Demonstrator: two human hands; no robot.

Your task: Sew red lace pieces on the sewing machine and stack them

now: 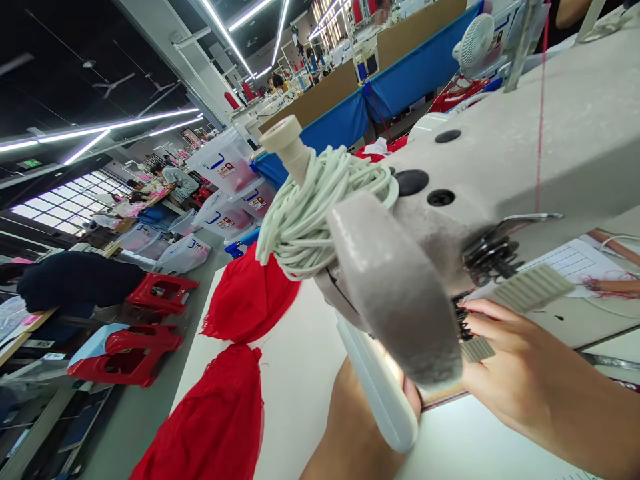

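A grey sewing machine head (395,287) fills the middle of the view and hides much of the work beneath it. My left hand (350,407) is under the head, behind a white lamp bar (380,387); most of its fingers are hidden. My right hand (515,360) is at the other side, its fingers bent in beside the metal needle parts. Its fingertips are out of sight, and what they grip cannot be made out. Between the hands, a brownish strip with a dark red edge (443,399) shows on the white table (295,373).
Red fabric pieces (220,413) lie on the table to the left. A bundle of pale cord (325,207) hangs on the machine's peg. Red thread (541,133) runs down at right. Red stools (135,353) and clear bins (225,160) stand beyond, with people seated farther back.
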